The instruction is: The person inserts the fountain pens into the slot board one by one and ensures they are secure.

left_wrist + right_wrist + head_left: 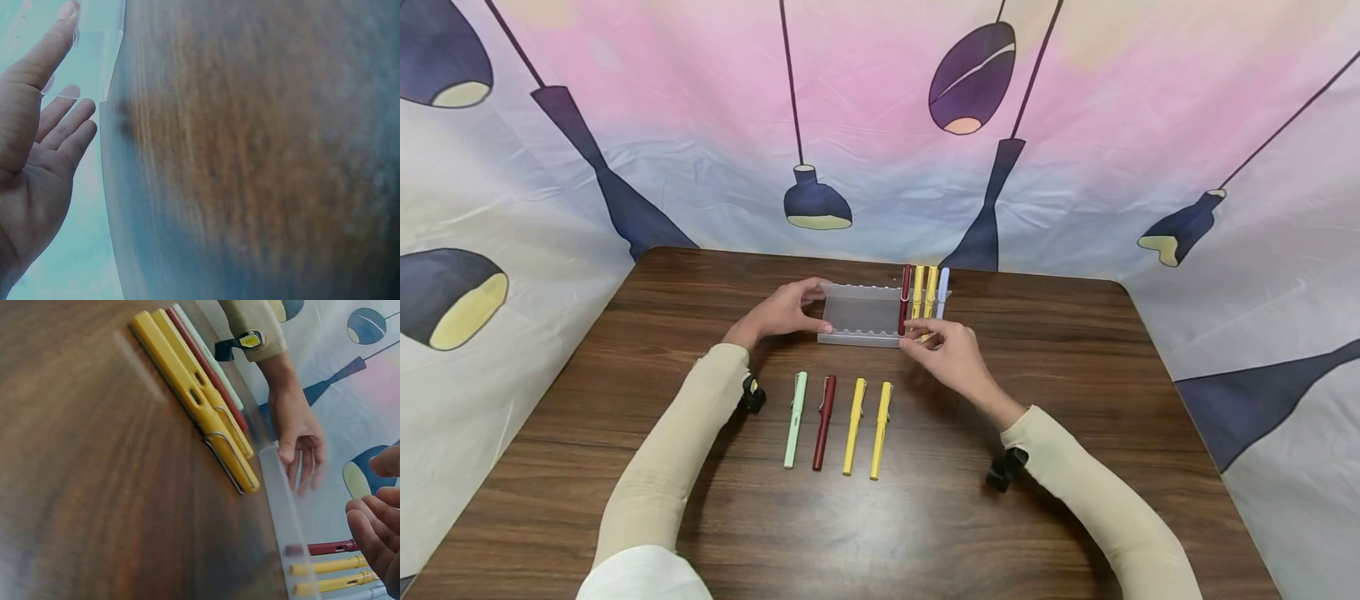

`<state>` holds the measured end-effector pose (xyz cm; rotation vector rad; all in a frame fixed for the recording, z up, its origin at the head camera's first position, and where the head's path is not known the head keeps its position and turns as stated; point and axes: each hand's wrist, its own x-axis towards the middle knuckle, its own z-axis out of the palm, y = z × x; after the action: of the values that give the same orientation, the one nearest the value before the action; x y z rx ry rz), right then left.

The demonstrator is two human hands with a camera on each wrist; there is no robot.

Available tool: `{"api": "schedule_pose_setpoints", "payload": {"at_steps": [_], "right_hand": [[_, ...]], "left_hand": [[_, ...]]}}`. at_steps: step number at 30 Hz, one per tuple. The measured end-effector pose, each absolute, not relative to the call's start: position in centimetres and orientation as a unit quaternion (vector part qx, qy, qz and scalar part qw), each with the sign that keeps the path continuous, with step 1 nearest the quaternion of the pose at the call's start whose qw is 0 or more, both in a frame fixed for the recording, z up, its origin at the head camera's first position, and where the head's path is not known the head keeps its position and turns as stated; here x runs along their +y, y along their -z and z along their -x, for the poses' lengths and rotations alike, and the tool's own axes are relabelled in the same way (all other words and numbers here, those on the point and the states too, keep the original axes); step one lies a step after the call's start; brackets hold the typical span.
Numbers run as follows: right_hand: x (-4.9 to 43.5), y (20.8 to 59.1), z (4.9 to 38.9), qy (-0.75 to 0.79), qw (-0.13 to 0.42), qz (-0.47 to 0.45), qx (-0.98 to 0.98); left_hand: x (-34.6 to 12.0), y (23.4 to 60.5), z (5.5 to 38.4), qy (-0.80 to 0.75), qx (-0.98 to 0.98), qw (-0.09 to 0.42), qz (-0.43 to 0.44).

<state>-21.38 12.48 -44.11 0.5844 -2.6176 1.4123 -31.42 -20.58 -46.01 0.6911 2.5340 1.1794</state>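
Note:
A clear pen rack with notched edges stands toward the back of the table. My left hand holds its left end, thumb at the front and fingers behind. Toward the rack's right side lie a dark red pen, two yellow pens and a light blue pen. Close to the lower end of that red pen is my right hand. In the right wrist view, its thumb and fingers are apart, and I see nothing pinched between them.
In front of the rack, a light green pen, another dark red pen and two more yellow pens lie side by side on the wooden table. A printed cloth hangs behind the table.

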Motion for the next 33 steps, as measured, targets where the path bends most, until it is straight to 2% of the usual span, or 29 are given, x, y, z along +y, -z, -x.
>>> {"api": "schedule_pose_setpoints", "payload": {"at_steps": [16,33], "right_hand": [[11.8,46.5,18.5,-0.488,-0.028,-0.183,-0.853],[11.1,47.9,17.2,-0.447,-0.043,-0.179,-0.875]], "left_hand": [[-20.8,46.1,31.4,-0.406,0.874,0.135,-0.232],[-20.6,45.9,31.4,-0.408,0.871,0.134,-0.237]]}}
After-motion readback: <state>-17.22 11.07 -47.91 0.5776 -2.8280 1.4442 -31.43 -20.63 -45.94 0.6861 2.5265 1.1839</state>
